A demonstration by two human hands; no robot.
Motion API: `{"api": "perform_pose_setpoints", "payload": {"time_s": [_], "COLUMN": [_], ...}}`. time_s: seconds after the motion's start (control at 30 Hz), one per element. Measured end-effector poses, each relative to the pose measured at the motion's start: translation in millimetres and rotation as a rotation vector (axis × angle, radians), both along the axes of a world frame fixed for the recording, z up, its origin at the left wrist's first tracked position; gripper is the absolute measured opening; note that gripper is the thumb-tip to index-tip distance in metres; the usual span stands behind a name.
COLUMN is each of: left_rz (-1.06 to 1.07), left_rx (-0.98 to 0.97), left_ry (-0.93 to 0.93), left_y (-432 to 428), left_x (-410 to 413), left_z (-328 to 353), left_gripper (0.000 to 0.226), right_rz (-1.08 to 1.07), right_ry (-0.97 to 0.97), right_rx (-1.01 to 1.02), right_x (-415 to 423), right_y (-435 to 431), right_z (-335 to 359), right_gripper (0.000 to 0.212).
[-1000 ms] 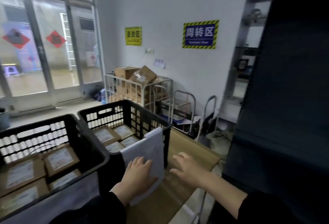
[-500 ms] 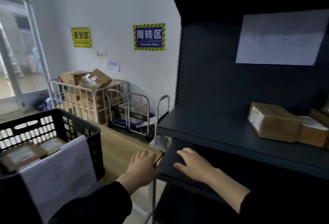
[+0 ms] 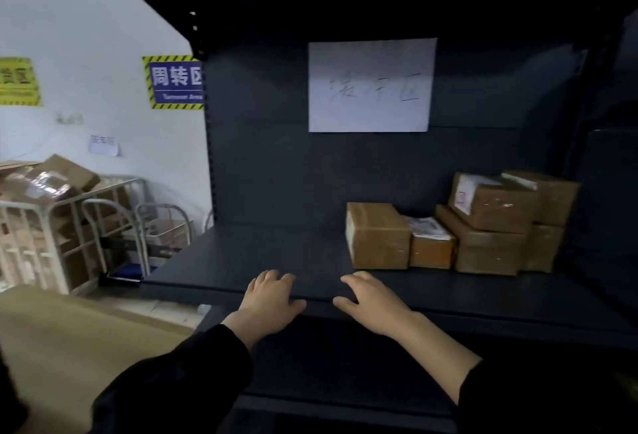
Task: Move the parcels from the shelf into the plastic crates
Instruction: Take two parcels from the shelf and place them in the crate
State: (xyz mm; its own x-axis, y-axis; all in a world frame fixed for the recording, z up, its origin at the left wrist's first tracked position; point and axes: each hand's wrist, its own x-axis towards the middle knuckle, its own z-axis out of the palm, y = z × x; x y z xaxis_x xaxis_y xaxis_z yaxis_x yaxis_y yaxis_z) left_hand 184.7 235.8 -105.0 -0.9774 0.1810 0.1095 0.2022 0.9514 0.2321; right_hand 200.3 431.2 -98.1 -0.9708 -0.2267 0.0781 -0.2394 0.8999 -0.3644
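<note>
Parcels (image 3: 448, 233) sat on the dark shelf (image 3: 259, 261), right of centre, well apart from both hands. Nearest the camera: left sleeve (image 3: 172, 382) and right sleeve (image 3: 552, 399), both black, the right one pushed up the forearm. Left hand (image 3: 269, 302) was palm down at the shelf's front edge, fingers loosely spread and nearly straight, holding nothing. Right hand (image 3: 373, 306) lay just beside it in the same pose, thumb pointing toward the left hand, also holding nothing (contact with the board could not be told for either hand). Further back on the board: a plain brown box (image 3: 378, 235) stood leftmost, a smaller labelled box (image 3: 429, 244) touching its right side, then a larger box (image 3: 486, 247) with a tilted box (image 3: 493, 202) resting on top; more brown boxes (image 3: 549, 199) were stacked behind at the right. On the shelf's back panel hung a white paper sheet (image 3: 371, 85) with faint handwriting, too blurred to read. Left of the shelf: a tan surface (image 3: 69, 330) low down, a white metal cage (image 3: 69, 226) holding cardboard boxes, and on the far wall a blue sign (image 3: 176, 81) and a yellow sign (image 3: 17, 81).
</note>
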Motion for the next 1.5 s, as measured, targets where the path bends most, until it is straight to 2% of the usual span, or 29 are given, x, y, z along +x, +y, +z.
{"api": "perform_pose_setpoints", "payload": {"time_s": [0.37,0.73,0.8,0.9,1.17,1.3,1.37,1.5], "left_rz": [-0.162,-0.209,-0.218,-0.246,-0.140,-0.030,-0.011,-0.013], "left_rx": [0.057,0.121,0.192,0.427,0.850,0.837,0.799,0.846], "left_ry": [0.001,-0.032,-0.090,-0.173,-0.338,-0.308,-0.300,-0.340], "left_y": [94,98,98,101,103,107,114,121], "left_x": [-65,-139,-152,-167,-182,-191,-191,-184], "left_z": [8,7,6,1,-8,-13,-14,-13], "left_gripper": [0.058,0.065,0.061,0.044,0.057,0.053,0.050,0.050], "right_rz": [-0.259,-0.320,-0.335,-0.340,-0.272,-0.260,-0.251,-0.236], "right_ry": [0.025,0.122,0.138,0.146,0.120,0.056,0.053,0.106], "right_rx": [-0.030,-0.068,-0.080,-0.092,0.052,0.080,0.049,-0.047], "right_x": [-5,-84,-98,-114,-146,-155,-158,-156], "right_y": [115,114,110,108,106,105,103,97], "right_z": [12,30,29,28,30,27,24,18], "right_gripper": [0.059,0.059,0.059,0.060,0.081,0.084,0.083,0.080]}}
